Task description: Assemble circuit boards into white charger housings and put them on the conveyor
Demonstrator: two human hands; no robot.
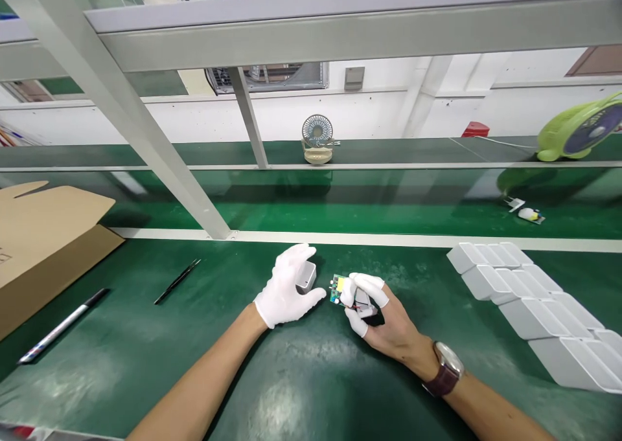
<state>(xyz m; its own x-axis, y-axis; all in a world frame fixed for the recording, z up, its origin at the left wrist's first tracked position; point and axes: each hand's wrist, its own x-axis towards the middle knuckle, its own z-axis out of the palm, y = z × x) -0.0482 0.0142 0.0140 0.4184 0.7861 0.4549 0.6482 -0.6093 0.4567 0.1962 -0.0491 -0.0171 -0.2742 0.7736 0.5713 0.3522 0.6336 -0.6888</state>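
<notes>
Glossy grn bench (pixel 291 376) | R hand (pixel 392 329): PCB (pixel 335 293) | wht wall (pixel 379 114) | poss. red box (pixel 475 129)

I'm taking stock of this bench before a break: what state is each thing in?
Left hand: gloved, open, curved around the small case
Small case: on the bench; contact with the hand unclear
Right hand: closed on the circuit board
Circuit board: held, components exposed
Tweezers: lying on the bench
Marker pen: lying on the bench
Small fan: upright; running or not unclear
White plastic pieces: lined up in a slanting row
</notes>
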